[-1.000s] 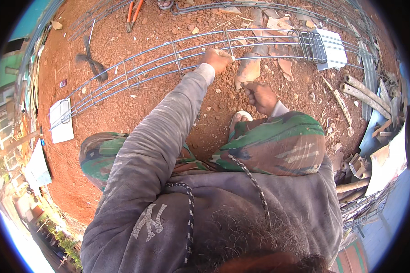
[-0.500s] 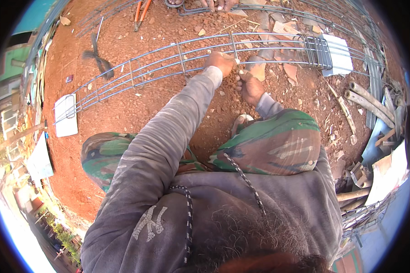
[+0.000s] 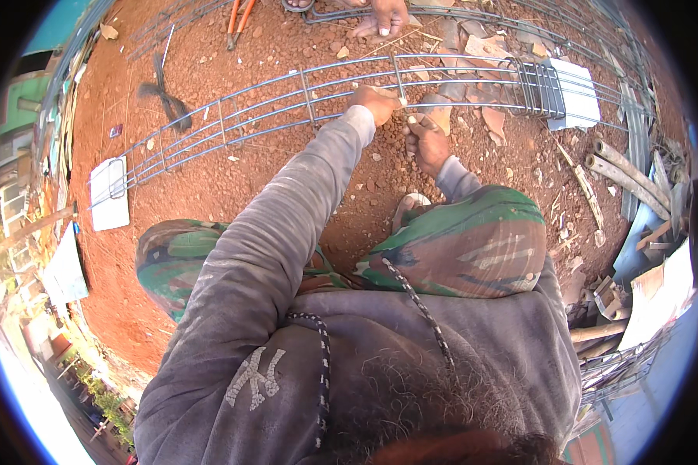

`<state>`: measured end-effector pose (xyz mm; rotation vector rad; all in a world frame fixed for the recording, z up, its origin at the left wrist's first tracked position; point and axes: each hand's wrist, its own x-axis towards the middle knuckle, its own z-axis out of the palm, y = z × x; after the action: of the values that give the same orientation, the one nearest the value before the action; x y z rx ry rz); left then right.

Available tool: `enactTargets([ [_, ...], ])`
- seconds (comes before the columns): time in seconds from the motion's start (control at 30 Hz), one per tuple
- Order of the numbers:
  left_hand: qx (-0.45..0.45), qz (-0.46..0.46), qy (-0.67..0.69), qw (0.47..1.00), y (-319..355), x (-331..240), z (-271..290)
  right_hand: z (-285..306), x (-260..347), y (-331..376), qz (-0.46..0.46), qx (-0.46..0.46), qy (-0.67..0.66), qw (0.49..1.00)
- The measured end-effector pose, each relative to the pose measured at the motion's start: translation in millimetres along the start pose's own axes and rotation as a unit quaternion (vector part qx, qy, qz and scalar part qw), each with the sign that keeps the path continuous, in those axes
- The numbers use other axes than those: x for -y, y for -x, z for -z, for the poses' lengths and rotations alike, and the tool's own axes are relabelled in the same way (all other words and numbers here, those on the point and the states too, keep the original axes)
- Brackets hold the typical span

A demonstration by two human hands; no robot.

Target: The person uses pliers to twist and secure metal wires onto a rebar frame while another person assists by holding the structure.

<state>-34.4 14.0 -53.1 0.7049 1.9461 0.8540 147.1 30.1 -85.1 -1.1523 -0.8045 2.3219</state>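
A long steel rebar cage (image 3: 271,98) with square stirrups (image 3: 398,76) stretches across the red ground in front of me. My left hand (image 3: 375,104) is closed on the cage's near bar, beside one stirrup, with its thumb pointing right. Just right of it and nearer to me, my right hand (image 3: 428,145) is closed in a pinch, fingertips close to the near bar. Whatever those fingers hold, if anything, is too small to make out. Several dark stirrups (image 3: 540,89) are bunched together at the cage's right part.
White slabs (image 3: 110,195) lie under the cage's ends. A bundle of dark tie wire (image 3: 165,105) and orange-handled cutters (image 3: 239,22) are beyond it. Another person's hand (image 3: 388,17) is at the far side. Broken tiles (image 3: 495,122) and bamboo poles (image 3: 632,182) lie to the right.
The other person's hand has come lower and nearer at the far side. My right hand has shifted very slightly; my left stays at the same bar.
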Motion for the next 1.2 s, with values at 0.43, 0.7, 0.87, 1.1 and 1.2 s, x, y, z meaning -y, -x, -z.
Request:
enactTargets([
  [0.43,-0.04,0.004,-0.118,0.992,35.5,-29.2,2.2,-17.5,56.5,32.3,0.134,-0.03,0.337,0.931],
  [0.7,-0.076,-0.046,-0.182,0.979,44.3,-27.1,-0.7,-28.4,114.3,-7.9,0.267,-0.011,0.693,0.669],
  [0.87,-0.068,-0.093,-0.185,0.976,53.7,-26.7,-8.3,-23.6,126.3,-27.3,0.182,0.035,0.717,0.672],
  [1.1,-0.136,-0.228,-0.189,0.946,49.7,-3.8,-15.5,-28.5,109.4,-26.8,0.143,-0.043,0.727,0.671],
  [1.2,-0.132,-0.249,-0.179,0.943,48.9,-0.6,-14.1,-21.5,95.7,-23.2,0.182,-0.032,0.744,0.642],
])
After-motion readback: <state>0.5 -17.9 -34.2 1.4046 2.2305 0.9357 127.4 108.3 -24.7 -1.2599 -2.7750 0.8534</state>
